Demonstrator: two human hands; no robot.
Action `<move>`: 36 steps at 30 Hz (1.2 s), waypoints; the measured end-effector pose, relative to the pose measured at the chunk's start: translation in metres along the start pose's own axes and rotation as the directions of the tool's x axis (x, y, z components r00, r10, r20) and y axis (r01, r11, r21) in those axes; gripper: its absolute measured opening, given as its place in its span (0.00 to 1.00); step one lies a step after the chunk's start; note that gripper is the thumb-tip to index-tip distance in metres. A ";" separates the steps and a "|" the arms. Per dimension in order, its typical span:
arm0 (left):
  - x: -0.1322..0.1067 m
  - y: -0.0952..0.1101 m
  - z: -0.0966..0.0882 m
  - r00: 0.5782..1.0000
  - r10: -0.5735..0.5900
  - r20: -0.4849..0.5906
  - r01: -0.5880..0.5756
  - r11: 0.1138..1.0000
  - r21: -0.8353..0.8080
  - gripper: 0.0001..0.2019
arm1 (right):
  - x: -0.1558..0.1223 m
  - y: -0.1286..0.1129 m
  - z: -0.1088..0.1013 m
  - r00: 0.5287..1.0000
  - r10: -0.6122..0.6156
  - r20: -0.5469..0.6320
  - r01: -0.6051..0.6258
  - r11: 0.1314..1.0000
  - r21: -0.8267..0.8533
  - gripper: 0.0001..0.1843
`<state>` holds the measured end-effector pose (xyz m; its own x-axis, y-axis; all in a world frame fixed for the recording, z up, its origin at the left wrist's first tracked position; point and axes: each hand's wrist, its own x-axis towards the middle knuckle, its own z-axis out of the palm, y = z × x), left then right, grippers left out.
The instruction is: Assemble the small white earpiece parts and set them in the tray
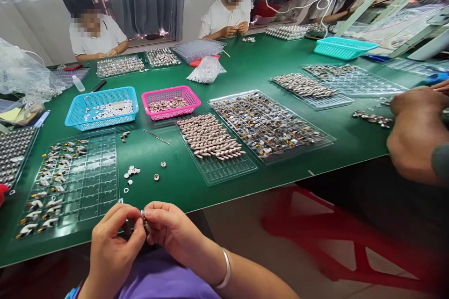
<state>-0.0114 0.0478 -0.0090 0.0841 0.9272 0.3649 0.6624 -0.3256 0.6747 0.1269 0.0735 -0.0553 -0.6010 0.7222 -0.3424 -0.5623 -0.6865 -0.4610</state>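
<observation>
Pinched between the fingertips of my left hand (117,238) and my right hand (168,224) is a small shiny metal part (142,215), mostly hidden by the fingers. Both hands meet at the table's front edge. Just beyond them lie small white discs (131,171), a white ring (126,190) and two round metal caps (156,177). To the left, a clear compartment tray (87,182) holds several small white, orange and black assemblies (52,187) in its left columns. A thin metal tweezer-like tool (157,137) rests farther back on the green table.
Behind stand a blue basket (79,124) of white pieces and a pink basket (171,114) of metal caps. Right of them are a tray of beige metal parts (210,138) and a filled clear tray (270,124). A co-worker's arm (417,135) reaches in at right, near a red stool (315,229).
</observation>
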 end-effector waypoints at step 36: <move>0.072 -0.098 0.005 0.935 -0.161 0.316 -0.019 0.868 0.497 0.04 | -0.004 -0.029 -0.026 0.977 -0.211 -0.039 0.193 0.943 -0.271 0.18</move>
<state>-0.0663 0.1475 -0.0523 0.2077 0.9777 0.0300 0.9430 -0.2083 0.2597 0.1602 0.0929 -0.0621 -0.4456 0.8538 -0.2693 -0.4927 -0.4850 -0.7225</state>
